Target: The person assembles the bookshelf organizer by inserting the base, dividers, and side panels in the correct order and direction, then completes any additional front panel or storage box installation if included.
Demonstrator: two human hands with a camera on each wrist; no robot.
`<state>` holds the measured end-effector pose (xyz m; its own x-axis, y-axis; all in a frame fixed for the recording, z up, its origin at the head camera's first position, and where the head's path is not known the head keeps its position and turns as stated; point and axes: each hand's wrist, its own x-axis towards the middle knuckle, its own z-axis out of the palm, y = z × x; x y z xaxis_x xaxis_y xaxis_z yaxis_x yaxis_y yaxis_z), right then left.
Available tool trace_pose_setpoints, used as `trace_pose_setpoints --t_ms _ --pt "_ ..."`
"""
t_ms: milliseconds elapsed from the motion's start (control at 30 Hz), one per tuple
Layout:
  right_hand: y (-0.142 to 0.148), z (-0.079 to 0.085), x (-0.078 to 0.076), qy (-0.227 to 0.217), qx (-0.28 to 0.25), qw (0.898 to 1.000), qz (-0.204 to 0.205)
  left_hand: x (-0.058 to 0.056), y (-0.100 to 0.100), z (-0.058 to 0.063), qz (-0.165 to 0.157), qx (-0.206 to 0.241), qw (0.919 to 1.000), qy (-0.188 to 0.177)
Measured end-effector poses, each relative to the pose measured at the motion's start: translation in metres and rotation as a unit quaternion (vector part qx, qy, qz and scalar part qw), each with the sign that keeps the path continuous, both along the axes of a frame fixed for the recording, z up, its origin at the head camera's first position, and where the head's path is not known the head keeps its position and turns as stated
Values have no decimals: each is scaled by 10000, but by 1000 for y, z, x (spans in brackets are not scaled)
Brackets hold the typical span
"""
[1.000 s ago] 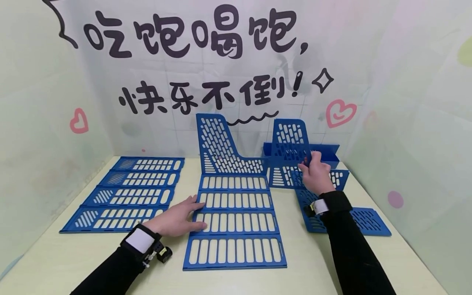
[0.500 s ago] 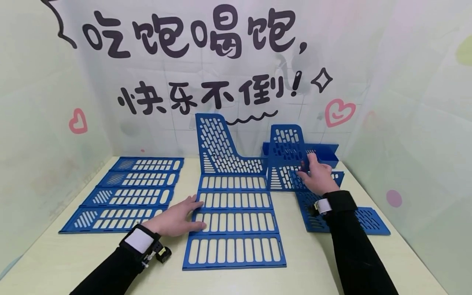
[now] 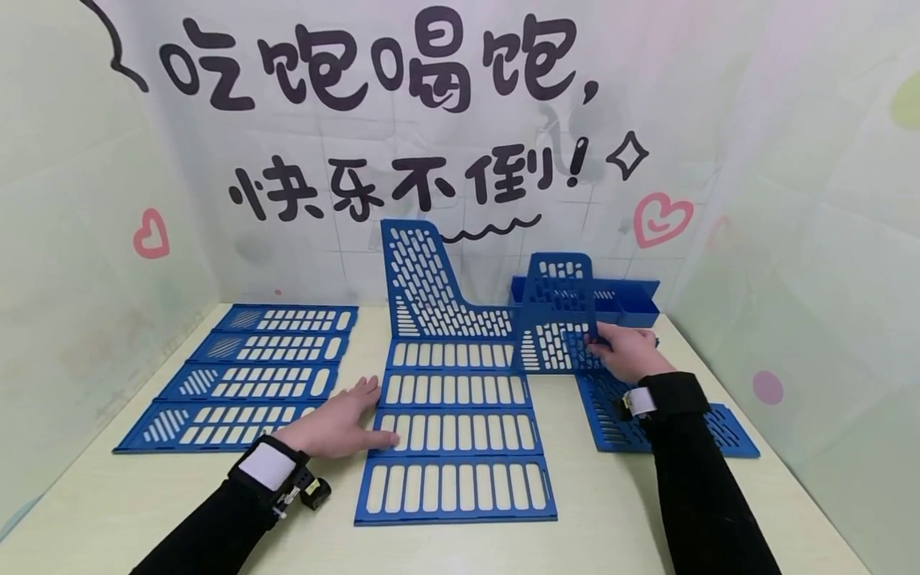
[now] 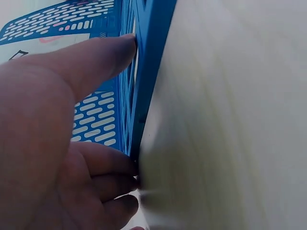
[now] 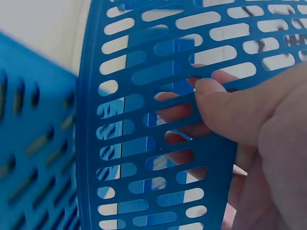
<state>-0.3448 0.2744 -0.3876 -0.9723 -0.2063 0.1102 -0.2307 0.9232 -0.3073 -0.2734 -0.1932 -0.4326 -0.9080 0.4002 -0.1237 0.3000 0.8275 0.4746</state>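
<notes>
My left hand (image 3: 338, 423) lies at the left edge of a blue slatted panel (image 3: 456, 457) flat on the table, fingers extended, thumb on its top. In the left wrist view, the other fingertips (image 4: 127, 165) meet the panel's side edge. With my right hand (image 3: 628, 351) I pinch the edge of a blue perforated file-rack side panel (image 3: 553, 319), held upright at the slatted panel's back right. Its thumb lies over the near face in the right wrist view, and fingers show through the slots. A matching side panel (image 3: 434, 279) stands upright at the slatted panel's far end.
Several flat blue panels (image 3: 208, 399) form a joined strip at the left. Right of centre, more perforated panels (image 3: 736, 439) lie flat beneath my right arm. A blue compartment box (image 3: 640, 315) stands against the printed back sheet (image 3: 302, 160).
My right hand has lowered the side panel and drawn it slightly nearer, bringing its lower left corner over the slatted panel's far right corner. The left hand has stayed nearly still.
</notes>
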Motion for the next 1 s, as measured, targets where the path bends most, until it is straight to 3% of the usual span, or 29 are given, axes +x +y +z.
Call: trace_pose_setpoints --t_ms 200,433,567,800,1000 --pt "-21 -2 -2 194 139 9994 246 0 1 -2 53 -2 10000 -45" --pt "-12 5 2 460 537 9968 -381 -2 2 -3 26 -31 9999 -93" --pt "-6 11 4 566 640 9950 -514 -2 0 -3 46 -13 9999 -104" --pt "-4 11 2 406 495 9968 -481 0 -3 -3 -98 -83 9999 -17" --pt "-1 8 1 262 323 9982 -434 -1 -4 -3 9 -117 9999 -6"
